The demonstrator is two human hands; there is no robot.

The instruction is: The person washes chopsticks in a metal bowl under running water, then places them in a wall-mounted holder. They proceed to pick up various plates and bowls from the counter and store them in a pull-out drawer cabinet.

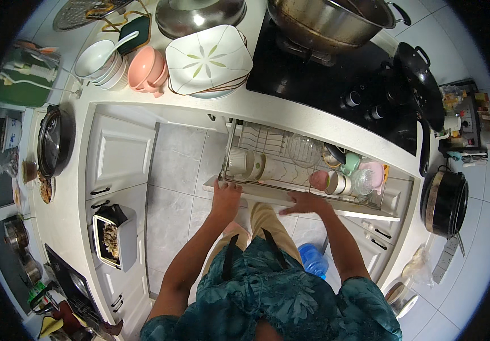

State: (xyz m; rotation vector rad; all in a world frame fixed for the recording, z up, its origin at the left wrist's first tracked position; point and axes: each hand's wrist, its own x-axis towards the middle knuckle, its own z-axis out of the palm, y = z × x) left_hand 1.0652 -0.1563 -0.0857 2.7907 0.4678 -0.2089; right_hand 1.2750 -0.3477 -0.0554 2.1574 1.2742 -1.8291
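Observation:
A pulled-out drawer spans the space before me, its white front panel (362, 209) towards my body. My left hand (226, 199) has its fingers curled over the panel's top edge near the left corner. Further right, my right hand (307, 202) is at the same panel with its fingers spread and nothing held. In the wire basket (264, 140) of the drawer lie white bowls (238, 160) on their sides, a clear glass bowl (304, 151), a green cup (350, 163) and a pink one (373, 174).
Stacked square plates (208, 59), pink cups (145, 70) and white bowls (95, 62) stand on the counter above the drawer. A large steel pot (326, 25) sits on the black hob (309, 85). A waste bin (126, 243) hangs on the left cabinets; a blue water jug (313, 260) is on the floor.

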